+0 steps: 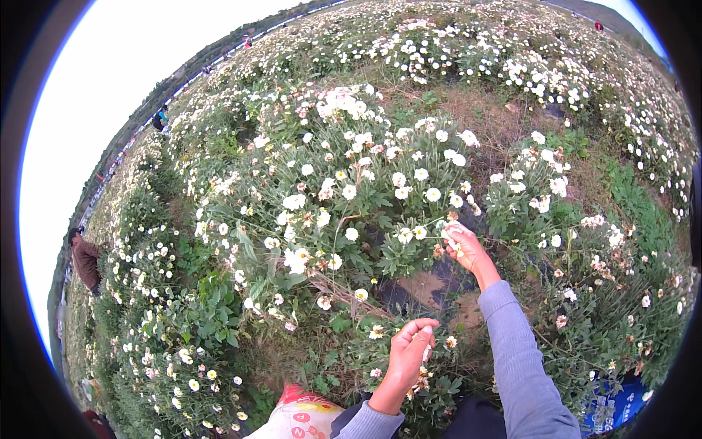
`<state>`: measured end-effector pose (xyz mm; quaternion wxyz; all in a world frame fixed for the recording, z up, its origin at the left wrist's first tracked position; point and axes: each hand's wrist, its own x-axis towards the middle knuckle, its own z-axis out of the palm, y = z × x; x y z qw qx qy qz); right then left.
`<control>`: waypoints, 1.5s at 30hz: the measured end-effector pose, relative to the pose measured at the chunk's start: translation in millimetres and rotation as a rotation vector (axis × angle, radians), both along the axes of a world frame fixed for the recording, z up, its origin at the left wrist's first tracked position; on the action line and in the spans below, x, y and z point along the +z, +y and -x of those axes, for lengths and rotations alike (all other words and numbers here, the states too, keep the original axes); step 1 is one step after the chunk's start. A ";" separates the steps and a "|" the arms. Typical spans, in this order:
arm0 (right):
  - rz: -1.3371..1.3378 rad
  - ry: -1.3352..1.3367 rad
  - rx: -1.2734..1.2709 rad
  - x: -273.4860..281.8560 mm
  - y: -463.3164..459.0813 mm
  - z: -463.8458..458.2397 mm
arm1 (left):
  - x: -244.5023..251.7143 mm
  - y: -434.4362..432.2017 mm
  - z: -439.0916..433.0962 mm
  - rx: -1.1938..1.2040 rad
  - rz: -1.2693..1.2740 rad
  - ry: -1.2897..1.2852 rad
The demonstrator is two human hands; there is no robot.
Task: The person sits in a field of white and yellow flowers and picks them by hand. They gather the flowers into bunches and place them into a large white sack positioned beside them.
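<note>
My right hand [465,249] is closed around white chrysanthemum-like flower heads [453,233] at the right side of a flowering plant [351,192]. White petals show between its fingers. Lower and nearer to me, my left hand [407,345] is held with its fingers curled over low leaves. Something white shows beneath those fingers, but whether it is held or lies behind them is unclear. Two white blooms with yellow centres [412,234] stand just left of my right hand. Browned, wilted blooms [421,380] are below my left hand.
A white printed sack [304,414] is at my feet, left of my left hand. A blue bag [617,406] lies at the lower right. Dark plastic sheeting [447,274] and bare soil show between plants. A person [85,260] is among the rows at far left; others are distant.
</note>
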<state>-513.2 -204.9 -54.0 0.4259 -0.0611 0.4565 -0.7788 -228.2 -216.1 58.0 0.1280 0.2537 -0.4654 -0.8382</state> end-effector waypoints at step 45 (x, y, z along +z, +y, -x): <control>-0.323 0.393 -0.317 65.0 160.6 -29.7 | 31.1 -8.5 -25.2 -0.611 0.468 -0.146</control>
